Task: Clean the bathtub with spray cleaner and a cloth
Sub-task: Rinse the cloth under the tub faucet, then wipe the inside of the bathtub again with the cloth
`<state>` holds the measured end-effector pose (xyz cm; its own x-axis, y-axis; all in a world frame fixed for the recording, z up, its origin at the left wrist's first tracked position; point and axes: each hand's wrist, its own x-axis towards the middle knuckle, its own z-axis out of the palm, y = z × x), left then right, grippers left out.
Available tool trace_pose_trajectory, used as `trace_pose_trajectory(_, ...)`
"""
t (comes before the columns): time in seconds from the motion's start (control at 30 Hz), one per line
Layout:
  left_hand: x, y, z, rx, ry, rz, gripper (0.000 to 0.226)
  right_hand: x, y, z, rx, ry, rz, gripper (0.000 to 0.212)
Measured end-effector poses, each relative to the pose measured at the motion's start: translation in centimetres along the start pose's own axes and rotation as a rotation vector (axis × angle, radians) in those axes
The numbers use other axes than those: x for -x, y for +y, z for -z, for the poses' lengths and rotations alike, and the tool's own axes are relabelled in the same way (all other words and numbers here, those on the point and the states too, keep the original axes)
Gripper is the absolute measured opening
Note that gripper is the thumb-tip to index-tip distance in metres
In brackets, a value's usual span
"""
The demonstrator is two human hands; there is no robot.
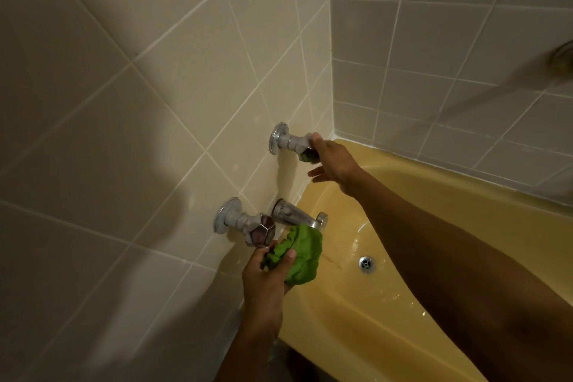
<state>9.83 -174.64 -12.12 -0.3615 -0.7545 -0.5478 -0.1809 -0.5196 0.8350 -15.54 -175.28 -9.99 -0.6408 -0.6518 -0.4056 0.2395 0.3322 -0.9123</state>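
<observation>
Against the tiled wall point(124, 133), the near tap handle point(262, 234) stands untouched. The person's left hand point(266, 282) clenches a bunched green cloth point(302, 257) just under the spout point(297, 219), the wad's long axis running from fist up towards the spout. The right hand point(336, 163) reaches the far tap handle point(305, 153), forefinger hooked over it and other fingers splayed; whether it truly grips, I cannot tell. The yellow bathtub point(449, 195) runs lengthwise away from the taps, wet around its drain point(366, 263). No spray bottle shows. This looks like wetting or rinsing the cloth, with wiping probably still ahead.
</observation>
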Motion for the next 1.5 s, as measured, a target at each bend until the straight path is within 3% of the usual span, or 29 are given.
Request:
trace_pose_trajectory(0.1, -0.5, -0.5, 0.1, 0.005, -0.004, 0.018, 0.032, 0.2, 0.5, 0.9, 0.223, 0.084, 0.307, 0.069)
trace_pose_trajectory(0.17, -0.6, -0.7, -0.1, -0.001, 0.004, 0.027, 0.036, 0.2, 0.2, 1.1, 0.378, 0.081, 0.413, 0.066)
trace_pose_trajectory(0.27, -0.6, -0.9, -0.5, -0.033, -0.014, 0.013, 0.036, -0.3, -0.1, 0.8, 0.418, 0.132, 0.36, 0.047)
trace_pose_trajectory(0.43, -0.3, -0.9, -1.2, -0.019, -0.045, 0.004, 0.031, -0.8, -1.3, 1.2, 0.047, 0.013, 0.072, 0.037)
trace_pose_trajectory(0.5, -0.2, -0.9, -1.4, -0.024, -0.043, 0.001, 0.031, -0.8, -2.3, 1.3, 0.071, -0.02, 0.036, 0.034)
trace_pose_trajectory(0.67, -0.1, -0.9, -1.7, -0.025, -0.035, 0.0, 0.036, 0.5, -2.4, 1.4, 0.394, -0.053, 0.246, 0.056)
trace_pose_trajectory(0.77, -0.2, -1.1, -1.7, -0.023, -0.024, -0.001, 0.038, 0.7, -1.7, 1.1, 0.453, -0.045, 0.355, 0.069)
trace_pose_trajectory(0.83, -0.2, -1.1, -1.6, -0.021, -0.025, 0.002, 0.037, 0.4, -1.3, 1.0, 0.406, 0.01, 0.358, 0.064)
trace_pose_trajectory(1.13, 1.1, -0.6, -2.0, -0.003, -0.02, -0.011, 0.041, 0.7, -1.1, 1.2, 0.187, -0.07, 0.209, 0.06)
trace_pose_trajectory(1.27, 2.8, -0.1, -2.3, 0.052, -0.062, -0.018, 0.042, 5.5, -0.2, 1.0, 0.292, -0.095, 0.223, 0.067)
trace_pose_trajectory(1.4, 4.8, 0.5, -2.4, 0.056, -0.107, -0.046, 0.041, 12.4, 2.4, 3.6, 0.314, -0.275, 0.228, 0.037)
trace_pose_trajectory(1.5, 6.6, 0.7, -2.3, 0.032, -0.162, -0.037, 0.035, 17.1, 4.1, 5.5, 0.439, -0.344, 0.293, 0.034)
